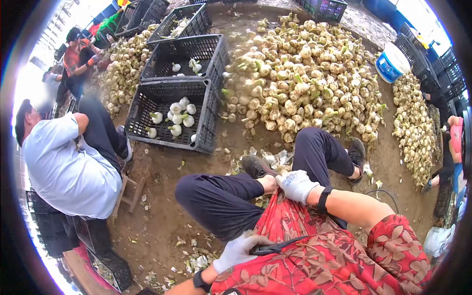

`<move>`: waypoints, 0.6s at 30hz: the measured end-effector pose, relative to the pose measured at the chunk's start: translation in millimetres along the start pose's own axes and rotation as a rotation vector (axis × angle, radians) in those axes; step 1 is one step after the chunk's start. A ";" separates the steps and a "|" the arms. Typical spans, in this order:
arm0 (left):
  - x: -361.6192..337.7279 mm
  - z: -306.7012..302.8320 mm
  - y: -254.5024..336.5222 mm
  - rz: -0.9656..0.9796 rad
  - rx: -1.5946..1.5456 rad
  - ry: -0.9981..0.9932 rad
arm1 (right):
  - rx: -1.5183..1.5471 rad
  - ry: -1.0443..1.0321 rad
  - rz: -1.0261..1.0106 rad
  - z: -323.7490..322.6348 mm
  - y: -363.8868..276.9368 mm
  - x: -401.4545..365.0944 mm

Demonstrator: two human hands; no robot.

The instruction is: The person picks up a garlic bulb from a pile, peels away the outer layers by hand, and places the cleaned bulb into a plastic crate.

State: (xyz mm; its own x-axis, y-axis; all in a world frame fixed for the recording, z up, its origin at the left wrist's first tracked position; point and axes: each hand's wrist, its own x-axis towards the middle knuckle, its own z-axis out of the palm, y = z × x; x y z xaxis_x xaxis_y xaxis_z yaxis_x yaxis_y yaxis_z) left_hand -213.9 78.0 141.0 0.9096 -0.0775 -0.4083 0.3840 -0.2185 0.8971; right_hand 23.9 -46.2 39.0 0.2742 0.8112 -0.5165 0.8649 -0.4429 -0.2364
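The big heap of pale brown garlic bulbs (314, 83) lay on the brown ground (157, 196), and it had the seated person's dark-trousered knees at its near side. The red cloth with a brown leaf pattern (285, 216) was spread over the lap, also nearer than the heap. The right hand (295, 187), in a whitish glove, had its grip together, clamped on a gathered fold of this cloth between the knees. The left hand (241, 251), gloved in the same way and farther from the heap, touched a dark strip (281, 245) on the cloth; I cannot tell if its grip was fully closed. To the left of the heap stood the black plastic crate with lattice walls (204, 115), and in it lay several white garlic bulbs with short green stems (177, 118). More to the left of the heap, past this crate, sat another person in a light blue shirt (69, 162). The white plastic bucket with a blue label (393, 61) was just beside the heap, on its right
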 end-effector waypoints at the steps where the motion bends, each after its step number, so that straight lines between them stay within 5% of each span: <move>1: -13.1 7.0 -10.1 -0.113 -0.327 0.029 | 0.011 0.034 -0.013 2.6 -3.0 -0.7; 2: -31.6 16.9 -24.8 -0.227 -0.653 0.065 | 0.010 0.028 -0.024 5.6 -5.0 -1.0; 5: -93.0 44.9 -122.7 -0.211 -0.349 0.048 | 0.073 0.065 -0.120 9.4 -16.4 -0.2; 7: -121.0 70.1 -142.0 -0.448 -0.381 0.105 | 0.108 0.073 -0.128 6.0 -22.6 -2.3; 11: -151.1 117.2 -151.7 -0.688 -0.452 0.188 | 0.179 0.013 -0.116 -5.5 -31.0 -11.6; 18: -162.3 122.9 -148.9 -0.772 -0.416 0.192 | 0.200 -0.074 -0.177 2.1 -24.5 -21.3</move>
State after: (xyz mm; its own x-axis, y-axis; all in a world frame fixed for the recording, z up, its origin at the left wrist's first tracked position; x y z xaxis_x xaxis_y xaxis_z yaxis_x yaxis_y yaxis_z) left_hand -438.2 3.6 53.0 0.3706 0.1170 -0.9214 0.8924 0.2302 0.3881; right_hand -4.0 -53.4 54.1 0.0883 0.8559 -0.5095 0.7947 -0.3689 -0.4821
